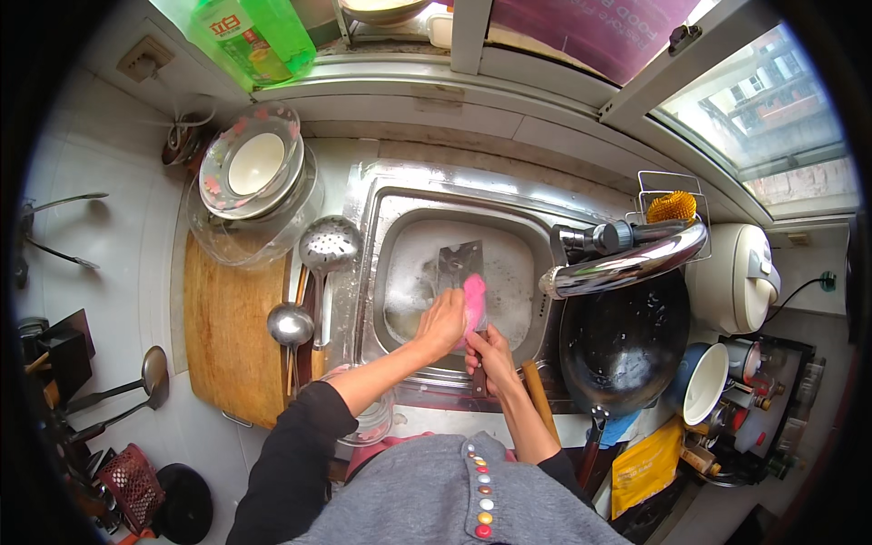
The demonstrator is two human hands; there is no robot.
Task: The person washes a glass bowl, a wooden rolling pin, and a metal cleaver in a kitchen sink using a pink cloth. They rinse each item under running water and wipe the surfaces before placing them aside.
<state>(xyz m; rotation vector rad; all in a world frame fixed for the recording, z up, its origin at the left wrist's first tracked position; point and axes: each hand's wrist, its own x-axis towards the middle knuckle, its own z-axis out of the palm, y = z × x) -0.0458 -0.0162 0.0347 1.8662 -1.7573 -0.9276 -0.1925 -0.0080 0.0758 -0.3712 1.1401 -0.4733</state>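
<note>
Over the stainless steel sink [409, 219], my right hand [496, 357] grips the dark handle of a kitchen cleaver [455, 264]. Its wide metal blade points away from me above the soapy water [419, 252]. My left hand [441, 319] holds a pink cloth or sponge [475, 294] against the cleaver near the base of the blade. The left fingers are partly hidden behind the cloth. A chrome faucet [630, 255] reaches in over the sink's right rim, its spout apart from both hands.
Left of the sink lie a wooden cutting board [235, 340], a skimmer [330, 243], a ladle [290, 324] and stacked bowls [238, 184]. On the right are a black wok [623, 347], a rice cooker [727, 276] and a wooden handle [540, 402]. Glass bowls [371, 422] stand at the front edge.
</note>
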